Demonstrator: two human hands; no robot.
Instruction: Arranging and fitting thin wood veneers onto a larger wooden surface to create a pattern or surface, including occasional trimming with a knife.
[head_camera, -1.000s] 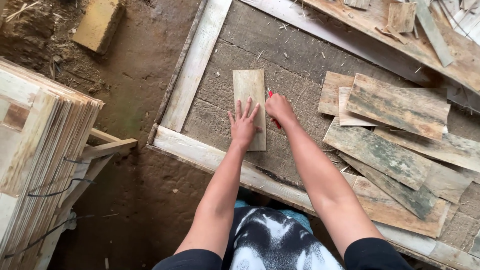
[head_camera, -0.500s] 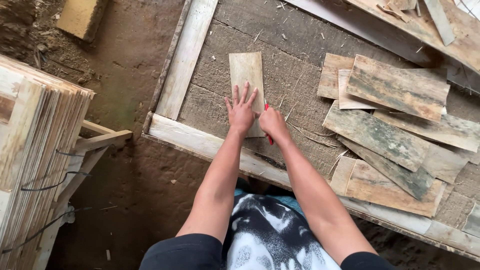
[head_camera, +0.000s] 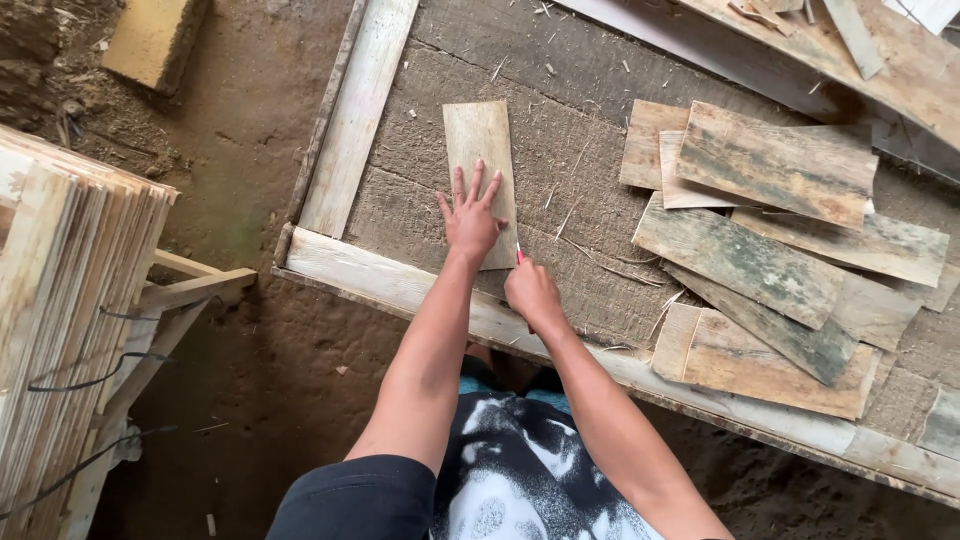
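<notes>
A pale thin wood sheet (head_camera: 478, 140) lies lengthwise on the burlap-covered table (head_camera: 580, 90). My left hand (head_camera: 470, 215) lies flat on the sheet's near half, fingers spread. My right hand (head_camera: 532, 290) is curled into a fist just off the sheet's near right corner. What looks like a thin red-ended blade (head_camera: 518, 255) sticks out of the fist and touches the sheet's right edge.
A loose pile of grey weathered wood sheets (head_camera: 770, 230) covers the table's right side. Pale wooden rails (head_camera: 355, 110) frame the table's left and near edges. A tall stack of thin sheets (head_camera: 70, 300) stands on a rack at the left, over a dirt floor (head_camera: 250, 380).
My right hand has drawn back from the sheet's middle along its right edge to the near corner and closed up. My left hand stays flat on the sheet.
</notes>
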